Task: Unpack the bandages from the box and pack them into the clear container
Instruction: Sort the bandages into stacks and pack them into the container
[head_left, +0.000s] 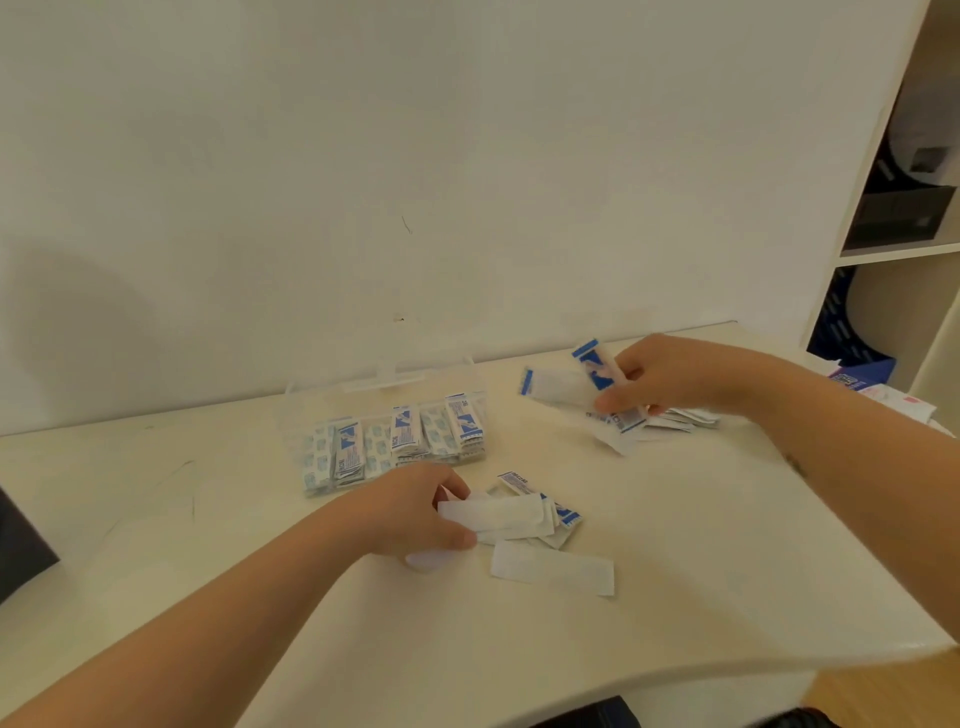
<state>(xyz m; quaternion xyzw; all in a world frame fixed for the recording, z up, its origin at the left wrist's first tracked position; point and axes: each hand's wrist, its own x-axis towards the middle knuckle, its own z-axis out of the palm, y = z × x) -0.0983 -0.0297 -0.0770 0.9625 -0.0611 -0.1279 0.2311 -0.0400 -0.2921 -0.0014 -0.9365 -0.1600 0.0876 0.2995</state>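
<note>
Fingers (610, 402) of the right hand (660, 379) curl round a few wrapped bandages (587, 384), held just above a loose pile (675, 418) near the far right corner of the table (727, 545). The strips fan apart, likely because they are being squared up for packing. The left hand (415, 514), towards the middle of the table, pinches a small stack (493, 512) between thumb and fingers, blank side up, probably to keep it together as one bundle. A single strip (550, 566) lies just beside that stack, on the side of the near edge. Beyond the left hand, close to the back edge, the clear container (332, 410) holds bandages upright in rows, which would let more fit. A blue-printed pack (852, 379) at the right edge may be the box; I cannot tell.
</note>
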